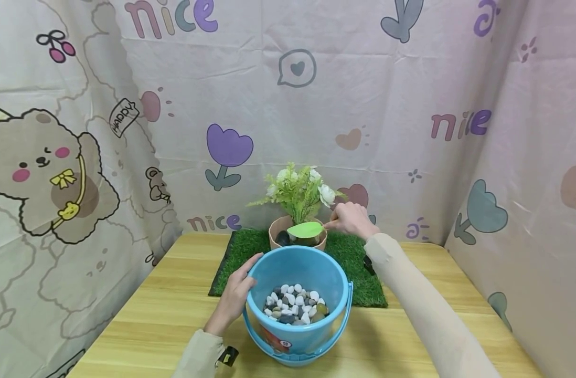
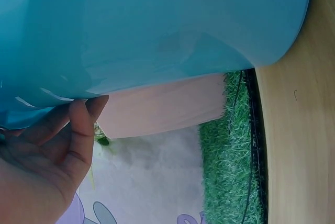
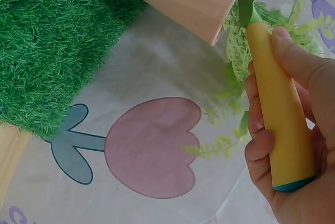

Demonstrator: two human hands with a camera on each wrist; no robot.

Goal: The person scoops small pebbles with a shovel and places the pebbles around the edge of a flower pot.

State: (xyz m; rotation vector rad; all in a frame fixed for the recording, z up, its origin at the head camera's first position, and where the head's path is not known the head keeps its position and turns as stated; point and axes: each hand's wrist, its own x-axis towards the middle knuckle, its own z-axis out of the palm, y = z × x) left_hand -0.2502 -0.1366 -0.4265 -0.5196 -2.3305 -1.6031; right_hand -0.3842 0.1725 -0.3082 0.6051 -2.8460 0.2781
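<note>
A light blue bucket (image 1: pixel 288 268) stands at the front, its handle hanging down at the near side. Inside lie many white, grey and dark pebbles (image 1: pixel 295 302). My left hand (image 1: pixel 236 296) grips the bucket's left rim; in the left wrist view the fingers (image 2: pixel 81 135) bend at the edge. My right hand (image 1: pixel 351 219) holds a toy shovel by its yellow handle (image 3: pixel 282 114), fingers wrapped round it. The shovel's green blade (image 1: pixel 305 230) is over the mouth of a pinkish flowerpot (image 1: pixel 275 231) behind the bucket. White flowers (image 1: pixel 307 189) with greenery rise from the pot.
A green turf mat (image 1: pixel 359 273) lies under the pot on the wooden table (image 1: pixel 174 294). One dark stone (image 1: pixel 282 238) shows in the pot, left of the blade. A patterned cloth (image 1: pixel 297 115) hangs close behind the pot and along both sides.
</note>
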